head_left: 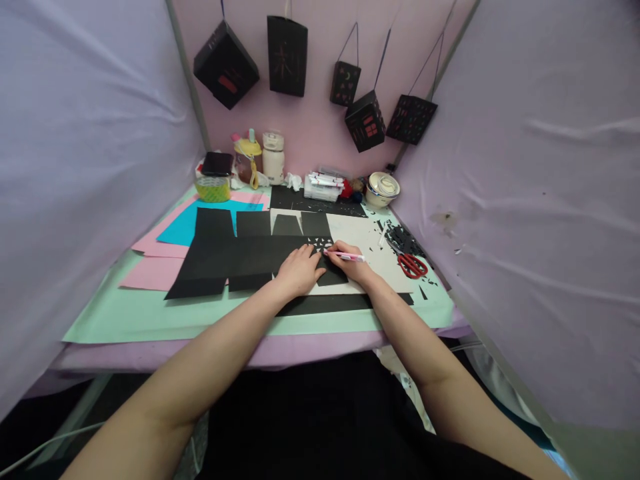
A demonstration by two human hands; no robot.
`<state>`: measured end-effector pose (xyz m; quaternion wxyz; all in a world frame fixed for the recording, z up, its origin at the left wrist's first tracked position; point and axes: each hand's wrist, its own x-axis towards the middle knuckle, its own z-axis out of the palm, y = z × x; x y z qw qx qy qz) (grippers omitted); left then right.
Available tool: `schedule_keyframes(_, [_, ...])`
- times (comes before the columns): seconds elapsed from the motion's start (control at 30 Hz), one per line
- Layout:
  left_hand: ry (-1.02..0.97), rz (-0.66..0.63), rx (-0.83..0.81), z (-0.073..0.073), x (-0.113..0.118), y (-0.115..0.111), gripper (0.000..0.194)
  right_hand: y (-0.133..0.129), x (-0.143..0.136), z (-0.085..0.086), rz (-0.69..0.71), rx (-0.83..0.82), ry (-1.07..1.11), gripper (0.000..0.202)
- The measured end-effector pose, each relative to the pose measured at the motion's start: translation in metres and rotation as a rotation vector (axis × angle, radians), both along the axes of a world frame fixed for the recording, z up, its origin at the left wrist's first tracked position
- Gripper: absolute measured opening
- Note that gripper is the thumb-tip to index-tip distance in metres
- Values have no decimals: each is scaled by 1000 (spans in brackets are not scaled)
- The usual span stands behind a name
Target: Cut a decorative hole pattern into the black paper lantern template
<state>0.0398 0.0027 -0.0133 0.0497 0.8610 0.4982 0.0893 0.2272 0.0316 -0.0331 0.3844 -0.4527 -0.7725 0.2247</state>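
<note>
A large sheet of black card (245,257) with notched flaps along its edges lies across a white board (345,227). My left hand (299,272) rests flat on the card, fingers stretched out. Beside it my right hand (349,261) is closed round a slim pink-and-white craft knife (350,256), its tip down at the card. Around the tip the card has several small cut-out shapes (320,243) showing white. The blade itself is too small to make out.
Red-handled scissors (413,266) lie at right by a heap of black paper scraps (403,240). Blue paper (185,223) and pink paper (150,273) lie left. Behind stand a tape roll (213,189), white bottle (273,160), plastic box (323,190) and lidded bowl (383,188). Black lanterns (287,57) hang above.
</note>
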Motion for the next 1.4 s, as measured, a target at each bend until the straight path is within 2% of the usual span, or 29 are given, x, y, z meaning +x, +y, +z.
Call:
schedule_keyframes(0.77, [-10, -3, -9, 0, -1, 0, 49, -4, 4, 0, -50, 2, -29, 19])
schedule_keyframes(1.03, [-21, 8, 7, -2, 0, 0, 49, -10, 1, 15, -83, -45, 291, 26])
schedule_keyframes(1.1, [-27, 13, 17, -3, 0, 0, 49, -10, -1, 17, -82, -103, 355, 29])
schedule_keyframes(1.27, [-43, 54, 33, -4, 0, 1, 49, -3, -8, 11, -146, -305, 446, 36])
schedule_keyframes(1.4, [-44, 74, 35, -3, -1, 1, 48, 6, -14, 6, -148, -259, 393, 36])
